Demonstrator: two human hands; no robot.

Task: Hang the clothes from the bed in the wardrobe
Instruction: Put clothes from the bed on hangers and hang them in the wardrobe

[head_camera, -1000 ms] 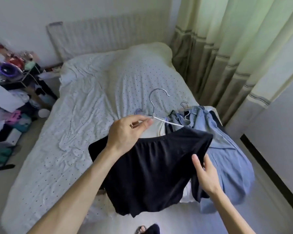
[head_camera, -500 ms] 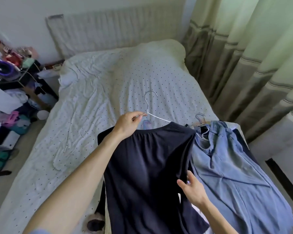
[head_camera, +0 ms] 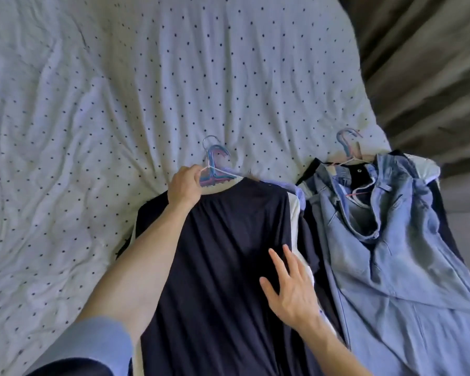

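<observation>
Head view: looking down at the bed (head_camera: 106, 90) and both hands.
Left arm: reaches straight out over the dark shirt (head_camera: 228, 253), with a blue sleeve (head_camera: 98, 343) near the shoulder.
Left hand (head_camera: 185, 187): fingers curled tight round the thin white hanger (head_camera: 225, 172) at the shirt's neck.
Right hand (head_camera: 291, 289): wide open, fingers spread, lying flat on the front of the dark shirt and gripping nothing.
Dark shirt: on the white hanger, lying flat on top of a pile of clothes at the near end of the bed.
Other hangers (head_camera: 215, 151): a bunch of coloured hooks just under the white one.
Blue shirt (head_camera: 391, 253): lies just beside the dark shirt, on the right, on its own hangers (head_camera: 347, 139).
Bed: white sheet with small dark dots, all wrinkly.
Curtain (head_camera: 423, 63): hangs past the bed's right side.
</observation>
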